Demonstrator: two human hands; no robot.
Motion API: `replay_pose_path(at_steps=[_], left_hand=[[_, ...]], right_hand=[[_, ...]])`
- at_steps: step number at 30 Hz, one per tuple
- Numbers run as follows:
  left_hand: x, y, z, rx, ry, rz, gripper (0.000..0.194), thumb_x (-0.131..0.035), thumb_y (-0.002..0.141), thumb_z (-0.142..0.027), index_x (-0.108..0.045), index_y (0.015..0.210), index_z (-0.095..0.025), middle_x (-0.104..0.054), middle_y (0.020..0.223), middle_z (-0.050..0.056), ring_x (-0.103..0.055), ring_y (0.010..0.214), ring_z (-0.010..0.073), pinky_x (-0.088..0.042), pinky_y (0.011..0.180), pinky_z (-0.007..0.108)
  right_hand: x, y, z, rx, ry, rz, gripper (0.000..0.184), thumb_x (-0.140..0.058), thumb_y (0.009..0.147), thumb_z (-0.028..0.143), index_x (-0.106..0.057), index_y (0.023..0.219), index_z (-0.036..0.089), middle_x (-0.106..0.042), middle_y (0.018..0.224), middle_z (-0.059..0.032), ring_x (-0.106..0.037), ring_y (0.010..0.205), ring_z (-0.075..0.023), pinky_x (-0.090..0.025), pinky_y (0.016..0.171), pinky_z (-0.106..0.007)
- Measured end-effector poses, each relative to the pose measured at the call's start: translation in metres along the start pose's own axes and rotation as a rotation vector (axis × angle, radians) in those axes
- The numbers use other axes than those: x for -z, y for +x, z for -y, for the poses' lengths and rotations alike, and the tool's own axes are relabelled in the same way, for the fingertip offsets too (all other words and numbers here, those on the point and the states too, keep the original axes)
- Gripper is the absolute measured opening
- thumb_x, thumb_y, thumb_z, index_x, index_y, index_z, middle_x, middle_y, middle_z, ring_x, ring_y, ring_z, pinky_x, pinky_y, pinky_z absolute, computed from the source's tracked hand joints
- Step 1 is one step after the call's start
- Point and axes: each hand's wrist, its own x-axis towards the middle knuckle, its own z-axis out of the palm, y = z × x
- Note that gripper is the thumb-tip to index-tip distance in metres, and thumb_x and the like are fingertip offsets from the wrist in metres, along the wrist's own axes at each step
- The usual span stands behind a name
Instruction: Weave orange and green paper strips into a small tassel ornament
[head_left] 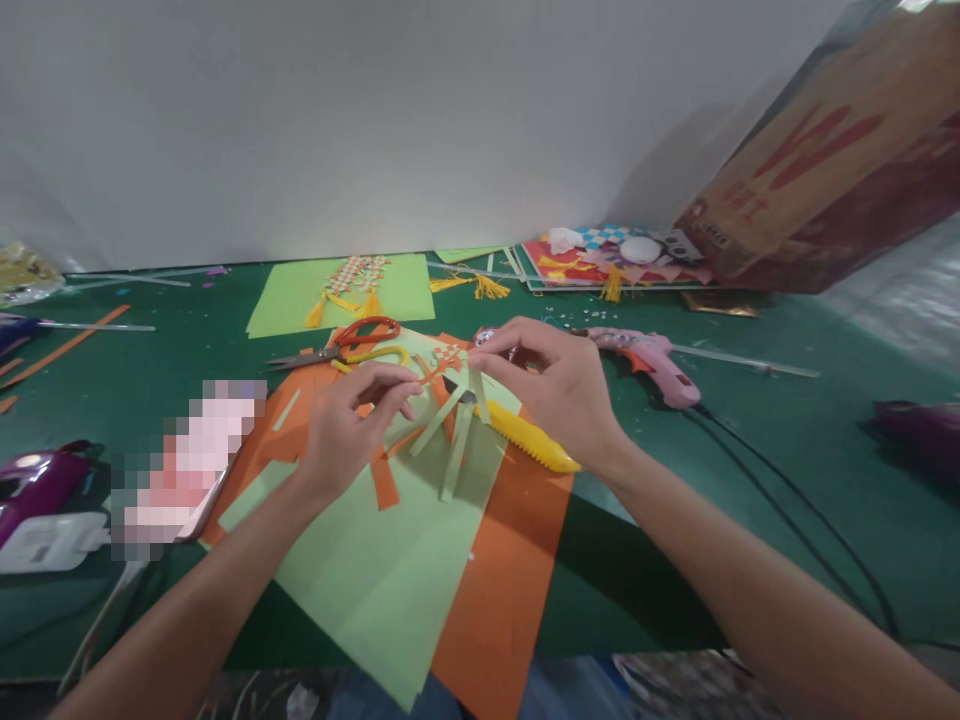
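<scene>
Between my hands hangs a small woven piece of orange and green paper strips (450,356), its loose strips hanging down. My left hand (364,415) pinches the end of a thin orange paper strip (430,377) on the piece's left side. My right hand (551,375) grips the woven piece's right side between thumb and fingers. Below lie light green paper sheets (375,580) over orange paper (517,560). A yellow utility knife (529,438) rests on them under my right hand. Scissors (337,353) with orange and yellow handles lie beyond my left hand.
A pink glue gun (652,365) with a black cord lies right. At left are a blurred phone (195,465) and a white charger (52,542). Woven pieces with yellow tassels (356,285) lie at the back. A paper bag (825,150) stands back right.
</scene>
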Motion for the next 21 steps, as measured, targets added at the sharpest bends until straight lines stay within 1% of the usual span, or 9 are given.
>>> replay_pose_path(at_steps=[3,5,10,13,18,21], left_hand=[[0.0002,0.0006,0.001,-0.035,-0.014,0.021,0.007,-0.062,0.083,-0.016,-0.064,0.077,-0.018,-0.066,0.068,-0.003,-0.062,0.053,0.0067,-0.052,0.056,0.018],[0.0002,0.001,0.0017,-0.055,-0.025,0.035,0.008,-0.061,0.084,-0.016,-0.064,0.077,-0.018,-0.065,0.067,-0.003,-0.062,0.052,0.0068,-0.052,0.056,0.018],[0.0003,0.0016,0.0014,-0.053,-0.018,0.034,0.009,-0.06,0.084,-0.016,-0.064,0.076,-0.018,-0.064,0.065,-0.003,-0.062,0.053,0.0076,-0.052,0.057,0.019],[0.0004,0.0016,0.0015,-0.037,-0.01,0.033,0.009,-0.06,0.083,-0.016,-0.063,0.075,-0.018,-0.064,0.066,-0.003,-0.061,0.052,0.0077,-0.051,0.054,0.019],[0.0002,0.0014,0.0025,-0.035,-0.02,0.057,0.009,-0.06,0.084,-0.017,-0.064,0.077,-0.018,-0.065,0.067,-0.003,-0.062,0.053,0.0077,-0.051,0.055,0.019],[0.0,0.0014,0.0024,-0.042,-0.024,0.063,0.009,-0.06,0.085,-0.016,-0.064,0.077,-0.019,-0.065,0.067,-0.003,-0.062,0.053,0.0074,-0.051,0.056,0.018]], right_hand=[[-0.0007,0.0006,-0.0027,0.071,-0.009,0.009,0.014,-0.069,0.074,0.022,-0.066,0.06,0.021,-0.063,0.068,-0.0011,-0.052,0.065,-0.0137,-0.036,0.055,-0.028],[-0.001,0.0014,-0.0045,0.071,0.005,0.02,0.013,-0.068,0.074,0.021,-0.066,0.061,0.021,-0.063,0.07,-0.0009,-0.053,0.067,-0.0136,-0.037,0.055,-0.027],[0.0007,0.0034,-0.0069,0.039,0.068,-0.047,0.011,-0.068,0.073,0.021,-0.066,0.063,0.019,-0.063,0.068,-0.0001,-0.056,0.067,-0.0135,-0.041,0.058,-0.028],[0.001,0.0033,-0.0065,-0.01,0.13,-0.064,0.01,-0.069,0.072,0.022,-0.065,0.064,0.019,-0.064,0.068,0.0,-0.056,0.065,-0.0128,-0.042,0.058,-0.027],[-0.0028,0.0005,-0.0056,-0.096,0.15,-0.04,0.011,-0.07,0.071,0.024,-0.065,0.064,0.018,-0.064,0.064,0.0009,-0.053,0.057,-0.0105,-0.043,0.054,-0.026],[-0.0064,-0.0015,-0.0065,-0.088,0.135,0.007,0.009,-0.069,0.072,0.023,-0.066,0.065,0.018,-0.065,0.065,0.0008,-0.055,0.058,-0.0106,-0.044,0.056,-0.025]])
